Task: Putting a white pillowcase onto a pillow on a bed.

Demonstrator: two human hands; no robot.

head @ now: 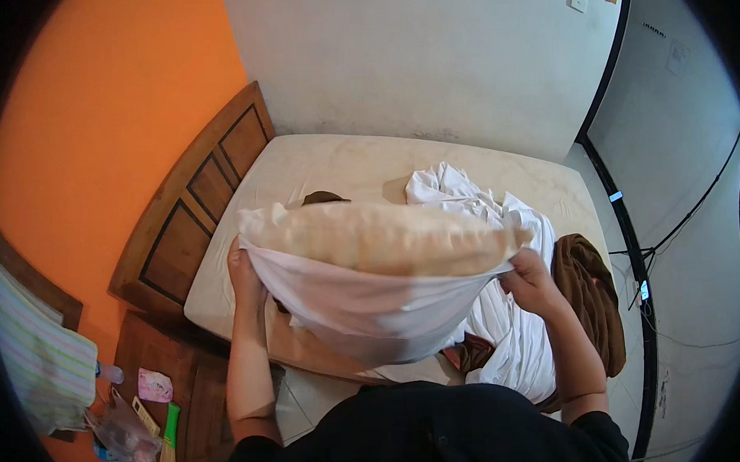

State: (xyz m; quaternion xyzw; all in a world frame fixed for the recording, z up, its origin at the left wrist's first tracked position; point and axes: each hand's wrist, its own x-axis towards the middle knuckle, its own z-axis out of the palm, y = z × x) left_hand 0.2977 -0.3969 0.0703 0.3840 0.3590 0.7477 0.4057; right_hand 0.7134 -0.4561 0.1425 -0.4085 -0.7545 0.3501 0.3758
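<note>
My left hand [243, 270] grips the left edge of the opening of a white pillowcase [374, 317]. On the other side, my right hand [526, 280] holds the opposite edge of that opening. Stretched between both hands, the case covers the near part of a stained, cream-coloured pillow [382, 236]. The pillow's far part sticks out of the case, slightly blurred. Pillow and case are held up over the mattress [354, 160]. Just past the pillow's far edge, part of a dark brown item [325, 197] shows; the rest of it is hidden.
A crumpled white sheet [511, 342] and a brown blanket [587, 302] lie on the bed's right side. The wooden headboard [195, 195] stands at left. A wooden bedside cabinet [197, 387] bears a green-handled brush [170, 432] and a plastic bag [128, 433]. Cables [685, 211] run along the right wall.
</note>
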